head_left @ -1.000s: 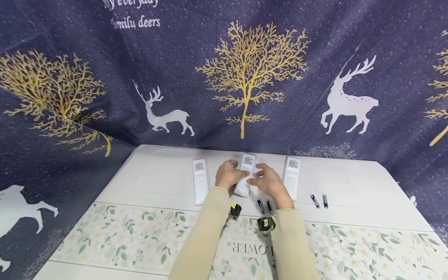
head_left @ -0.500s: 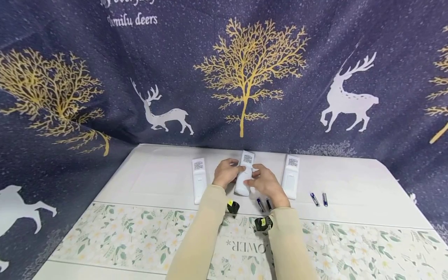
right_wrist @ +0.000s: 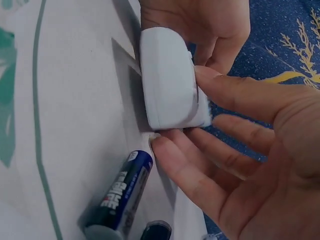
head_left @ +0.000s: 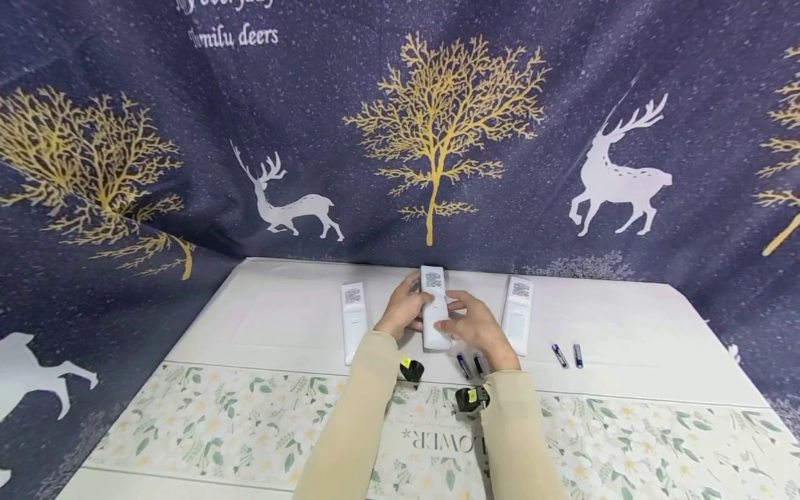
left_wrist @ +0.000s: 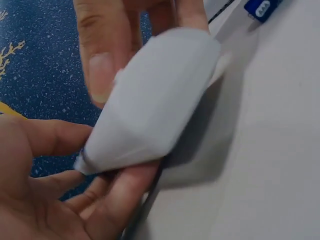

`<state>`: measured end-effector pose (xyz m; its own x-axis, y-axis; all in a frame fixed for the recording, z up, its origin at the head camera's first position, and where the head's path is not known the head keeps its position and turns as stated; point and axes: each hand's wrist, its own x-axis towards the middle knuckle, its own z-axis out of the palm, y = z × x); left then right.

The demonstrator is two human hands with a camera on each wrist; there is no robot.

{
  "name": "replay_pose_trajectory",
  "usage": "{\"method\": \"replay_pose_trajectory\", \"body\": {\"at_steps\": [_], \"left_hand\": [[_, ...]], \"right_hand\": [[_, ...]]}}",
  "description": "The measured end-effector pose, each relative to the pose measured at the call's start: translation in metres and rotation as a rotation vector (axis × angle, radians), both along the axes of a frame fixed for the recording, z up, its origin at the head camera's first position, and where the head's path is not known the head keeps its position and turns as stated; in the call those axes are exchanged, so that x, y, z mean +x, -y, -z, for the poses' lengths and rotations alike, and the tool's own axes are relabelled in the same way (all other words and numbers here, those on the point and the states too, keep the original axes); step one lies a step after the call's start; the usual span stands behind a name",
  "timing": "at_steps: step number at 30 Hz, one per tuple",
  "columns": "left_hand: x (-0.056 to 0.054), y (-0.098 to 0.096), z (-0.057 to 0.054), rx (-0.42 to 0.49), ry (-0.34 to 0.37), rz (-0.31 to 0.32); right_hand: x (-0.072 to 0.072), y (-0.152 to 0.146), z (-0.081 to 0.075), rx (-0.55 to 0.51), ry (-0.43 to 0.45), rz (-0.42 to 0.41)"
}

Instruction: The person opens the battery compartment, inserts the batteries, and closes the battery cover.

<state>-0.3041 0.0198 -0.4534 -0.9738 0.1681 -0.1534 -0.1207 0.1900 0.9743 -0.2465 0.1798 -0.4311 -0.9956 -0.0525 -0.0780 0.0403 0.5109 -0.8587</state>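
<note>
A white remote control is held back side up between both hands, with a printed code label at its far end. My left hand grips its left side, the thumb on the back and fingers beneath. From the right, my right hand holds it too. In the right wrist view, that thumb presses the back of the remote control while fingers lie along its underside. Just below the right hand, two AAA batteries lie on the table; one battery shows large in the right wrist view.
Two more white remote controls lie back side up, one remote control at left and another remote control at right. Two batteries sit farther right. A floral cloth strip crosses the table's near part; a dark printed curtain hangs behind.
The held remote control has turned from a slant to nearly straight and shifted slightly left. Both hands have closed in on it, the left hand's fingers now reaching under it.
</note>
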Motion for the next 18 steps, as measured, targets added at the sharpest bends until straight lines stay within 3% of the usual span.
{"method": "replay_pose_trajectory", "body": {"at_steps": [9, 18], "left_hand": [[0.0023, 0.0074, 0.0033, 0.069, -0.041, -0.009], [0.0033, 0.0089, -0.0049, 0.12, -0.099, -0.025]], "right_hand": [[0.0015, -0.0006, -0.0025, -0.036, -0.014, -0.015], [0.0017, -0.0001, -0.0045, 0.004, -0.123, -0.061]]}}
